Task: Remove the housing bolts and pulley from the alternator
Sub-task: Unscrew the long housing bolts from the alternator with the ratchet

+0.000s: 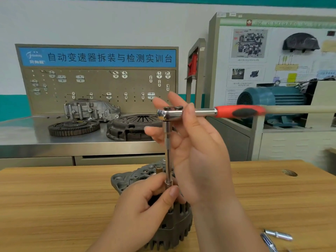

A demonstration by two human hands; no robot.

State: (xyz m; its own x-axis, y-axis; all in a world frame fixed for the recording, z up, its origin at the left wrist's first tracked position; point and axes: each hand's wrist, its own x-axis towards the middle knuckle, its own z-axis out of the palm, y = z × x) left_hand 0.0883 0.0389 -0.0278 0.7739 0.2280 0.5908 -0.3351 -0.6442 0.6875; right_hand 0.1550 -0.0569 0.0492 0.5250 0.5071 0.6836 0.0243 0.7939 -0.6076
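A grey finned alternator [125, 179] stands on end on the wooden table [54, 197]. A ratchet wrench [236, 111] with a red and black handle carries a long extension bar [168, 160] that drops straight down onto the alternator's top. My left hand [145, 202] pinches the socket at the bottom of the bar between thumb and fingers. My right hand [196, 142] is at the ratchet head, fingers spread, thumb against the head. The bolt under the socket is hidden by my left hand.
Loose chrome sockets [278, 235] lie at the table's near right. Behind the table is a steel bench with a flywheel [73, 127], a clutch cover [131, 126] and a gearbox casing [91, 110]. A blue motor [272, 99] stands at the right.
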